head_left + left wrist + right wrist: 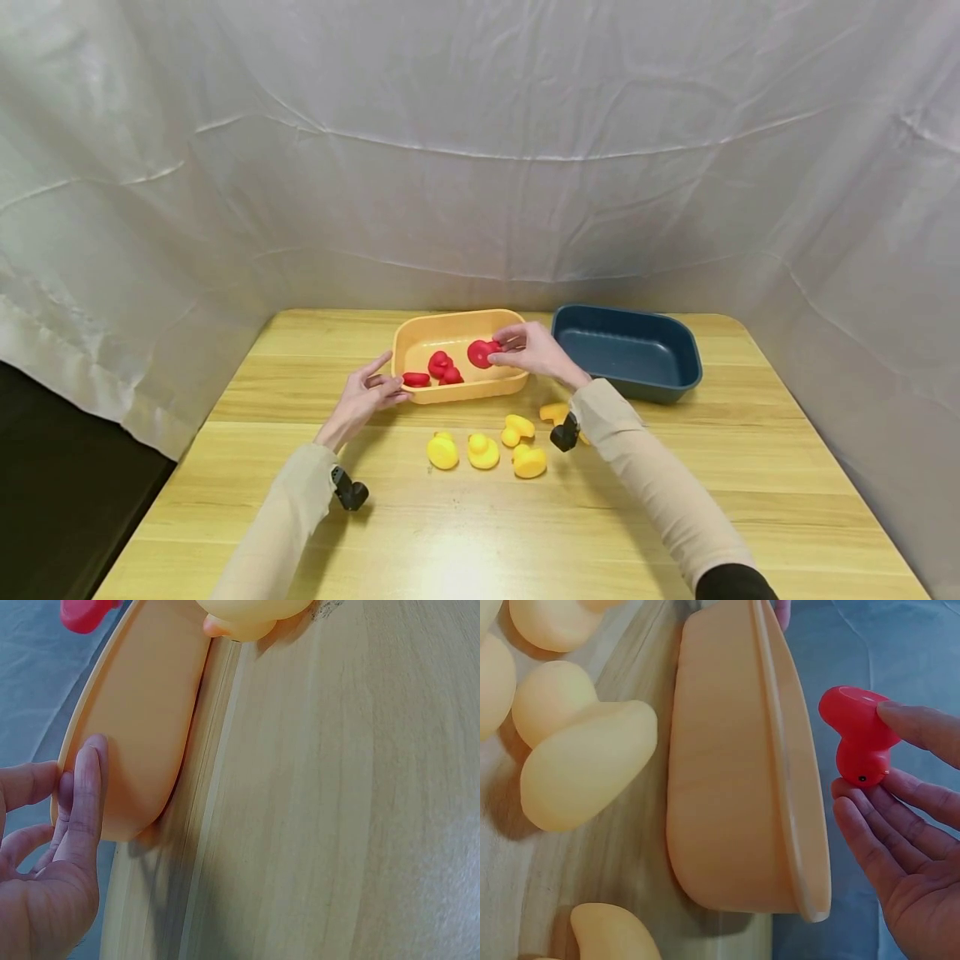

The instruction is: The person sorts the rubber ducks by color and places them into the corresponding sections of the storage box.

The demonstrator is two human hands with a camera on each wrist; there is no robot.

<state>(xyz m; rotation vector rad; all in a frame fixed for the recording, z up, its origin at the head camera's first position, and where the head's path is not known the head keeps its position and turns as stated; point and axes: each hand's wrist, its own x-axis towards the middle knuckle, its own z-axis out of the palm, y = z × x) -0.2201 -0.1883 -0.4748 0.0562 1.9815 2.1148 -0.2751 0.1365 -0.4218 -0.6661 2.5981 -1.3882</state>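
Note:
Between the thumb and fingers of my right hand (534,350) is a red rubber duck (862,739), held over the right part of the orange plastic bin (465,390). At the bin's front left corner, my left hand (363,397) grips the rim, thumb against the outer wall and other fingers reaching over the edge. Several more red rubber ducks (439,363) lie inside the bin, towards its left end. Yellow rubber ducks (483,452) sit on the table in front of the bin, one of them near the bin wall in the left wrist view.
A dark blue plastic bin (637,385) stands to the right of the orange one. Orange-yellow pieces (553,412) lie partly behind my right wrist. Grey cloth (480,167) hangs behind the wooden table (450,542) and at both sides.

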